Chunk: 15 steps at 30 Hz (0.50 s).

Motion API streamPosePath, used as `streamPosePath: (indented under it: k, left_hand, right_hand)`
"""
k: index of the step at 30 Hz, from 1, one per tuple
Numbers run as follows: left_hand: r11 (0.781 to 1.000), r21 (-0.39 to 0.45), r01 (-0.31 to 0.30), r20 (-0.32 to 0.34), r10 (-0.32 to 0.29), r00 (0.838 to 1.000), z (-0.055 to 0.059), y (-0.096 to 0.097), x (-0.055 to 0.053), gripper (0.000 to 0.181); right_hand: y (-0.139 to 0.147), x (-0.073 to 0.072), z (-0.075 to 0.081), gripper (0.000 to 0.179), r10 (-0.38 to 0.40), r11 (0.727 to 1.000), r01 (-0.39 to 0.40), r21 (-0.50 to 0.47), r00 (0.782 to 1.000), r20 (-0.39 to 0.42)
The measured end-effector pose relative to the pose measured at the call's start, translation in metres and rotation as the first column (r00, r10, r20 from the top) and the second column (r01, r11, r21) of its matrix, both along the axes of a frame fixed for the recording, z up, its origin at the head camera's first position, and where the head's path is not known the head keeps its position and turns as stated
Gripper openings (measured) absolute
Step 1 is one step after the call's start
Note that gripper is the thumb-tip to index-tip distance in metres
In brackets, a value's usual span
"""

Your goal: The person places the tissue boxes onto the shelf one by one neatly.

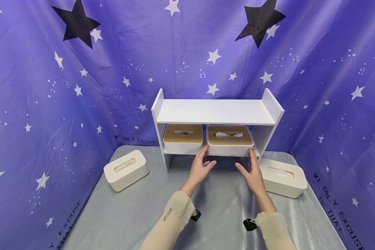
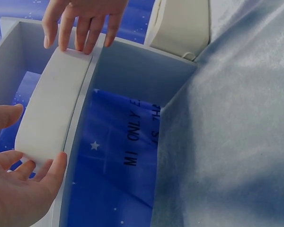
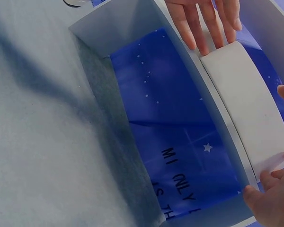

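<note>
A white tissue box with a wood-look lid (image 1: 230, 147) sits on the lower board of a small white shelf (image 1: 217, 111), white tissue showing in its slot. My left hand (image 1: 199, 170) is at the box's left end, its fingertips touching that end in the left wrist view. At the right end, my right hand (image 1: 253, 173) has its fingers extended against the box. Both thumbs stand away from it. Left of this box, on the same board, is a second wood-lidded tissue box (image 1: 182, 147).
A cream tissue box (image 1: 128, 177) stands on the grey cloth (image 1: 218, 218) left of the shelf. Another cream tissue box (image 1: 282, 187) is at the right, close to the shelf's side. Purple star-patterned curtains (image 1: 187, 52) hang behind and on both sides.
</note>
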<state>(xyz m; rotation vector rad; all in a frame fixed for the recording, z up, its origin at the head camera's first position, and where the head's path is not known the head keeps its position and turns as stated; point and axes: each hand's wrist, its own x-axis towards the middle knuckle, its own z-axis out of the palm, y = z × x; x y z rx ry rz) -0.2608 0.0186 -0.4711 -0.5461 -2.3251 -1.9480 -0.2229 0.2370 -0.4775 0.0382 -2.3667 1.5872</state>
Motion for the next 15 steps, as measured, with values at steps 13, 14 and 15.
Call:
streamPosePath:
  k: [13, 14, 15]
  left_hand:
    - [1.000, 0.000, 0.009, -0.001, -0.009, 1.000, 0.0022, -0.0002, 0.0010, 0.071]
    - [1.000, 0.003, 0.010, 0.001, -0.010, 1.000, 0.0016, 0.0001, 0.0012, 0.071]
    - [1.000, 0.009, 0.013, 0.002, -0.013, 1.000, 0.0007, 0.0004, 0.0015, 0.072]
  right_hand:
    - [0.0025, -0.0014, -0.0008, 0.082, 0.003, 1.000, -0.003, -0.013, 1.000, -0.001]
    - [0.0025, -0.0010, -0.0008, 0.081, 0.002, 1.000, -0.002, -0.013, 1.000, -0.001]
    - [0.0025, -0.0006, -0.0008, 0.081, 0.002, 1.000, -0.002, -0.013, 1.000, 0.000]
